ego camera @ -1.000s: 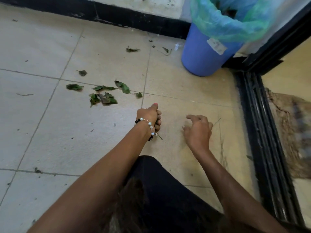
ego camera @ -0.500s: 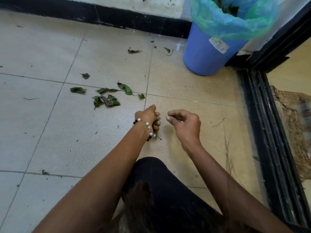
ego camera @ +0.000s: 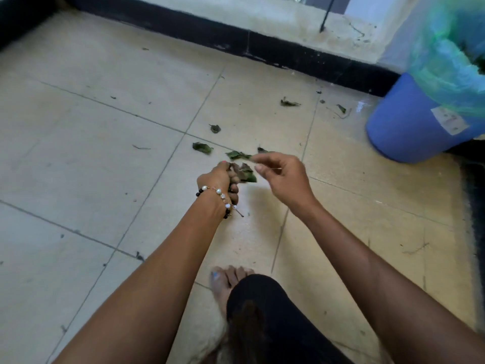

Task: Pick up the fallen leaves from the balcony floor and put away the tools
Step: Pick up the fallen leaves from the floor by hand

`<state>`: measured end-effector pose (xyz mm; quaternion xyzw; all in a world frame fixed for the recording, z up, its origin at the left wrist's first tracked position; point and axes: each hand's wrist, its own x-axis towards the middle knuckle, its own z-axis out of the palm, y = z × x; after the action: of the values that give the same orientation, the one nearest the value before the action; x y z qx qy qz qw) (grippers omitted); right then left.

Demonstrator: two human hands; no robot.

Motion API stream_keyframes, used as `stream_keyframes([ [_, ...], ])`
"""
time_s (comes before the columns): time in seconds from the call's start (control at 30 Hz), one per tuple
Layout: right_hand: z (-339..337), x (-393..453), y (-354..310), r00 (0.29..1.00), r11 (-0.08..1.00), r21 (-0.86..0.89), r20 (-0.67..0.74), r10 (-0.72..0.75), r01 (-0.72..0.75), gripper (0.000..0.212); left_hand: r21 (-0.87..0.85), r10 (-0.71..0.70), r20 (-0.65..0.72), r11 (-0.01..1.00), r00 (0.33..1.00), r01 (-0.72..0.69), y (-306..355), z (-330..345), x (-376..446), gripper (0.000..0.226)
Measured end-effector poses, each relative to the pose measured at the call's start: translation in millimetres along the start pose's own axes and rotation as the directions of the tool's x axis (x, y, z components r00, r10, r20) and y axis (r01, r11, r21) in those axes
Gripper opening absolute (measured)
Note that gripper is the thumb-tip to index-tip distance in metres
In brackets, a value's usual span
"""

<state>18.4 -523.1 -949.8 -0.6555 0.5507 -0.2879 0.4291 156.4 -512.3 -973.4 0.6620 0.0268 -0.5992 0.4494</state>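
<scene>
My left hand (ego camera: 221,181), with a bead bracelet on the wrist, is closed around a bunch of green leaves (ego camera: 245,173) just above the floor tiles. My right hand (ego camera: 282,176) hovers right beside it, thumb and forefinger pinched near a leaf (ego camera: 237,155) lying on the floor; whether it grips anything is unclear. More fallen leaves lie farther out: one at the tile joint (ego camera: 202,147), a small one (ego camera: 215,128), and a curled one (ego camera: 288,103). The blue bin (ego camera: 409,127) with a green liner bag (ego camera: 451,61) stands at the right.
A black skirting strip (ego camera: 236,46) and a low ledge run along the far side. A dark door track (ego camera: 475,195) borders the floor at right. My bare foot (ego camera: 225,282) and black-clad knee (ego camera: 259,306) are below my hands. Twigs and small debris lie near the bin (ego camera: 341,109).
Both hands have moved forward to the leaf cluster. The left hand now shows a bunch of leaves in its grip. The camera view has swung left, putting the bin at the right edge.
</scene>
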Motion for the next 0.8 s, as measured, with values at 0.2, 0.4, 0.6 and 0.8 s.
stream_keyframes([
  [0.2, 35, 50, -5, 0.943, 0.779, -0.627, 0.244, 0.225, -0.024, 0.087, -0.127, -0.030, -0.112, 0.992, 0.993, 0.016, 33, -50, 21, 0.037],
  [0.4, 81, 50, 2, 0.915, 0.692, -0.697, 0.381, 0.133, 0.189, 0.061, -0.131, -0.027, -0.149, 0.991, 0.988, 0.007, 37, -71, 34, 0.035],
  [0.6, 76, 42, 23, 0.889, 0.552, -0.701, 0.399, -0.223, 0.453, 0.025, -0.107, -0.058, -0.118, 0.993, 0.991, 0.045, 33, -72, 42, 0.039],
  [0.8, 78, 46, -19, 0.984, 0.915, 0.362, 0.064, 0.166, -0.177, 0.019, -0.107, -0.057, -0.055, 0.993, 0.997, 0.050, 30, -52, 36, 0.036],
])
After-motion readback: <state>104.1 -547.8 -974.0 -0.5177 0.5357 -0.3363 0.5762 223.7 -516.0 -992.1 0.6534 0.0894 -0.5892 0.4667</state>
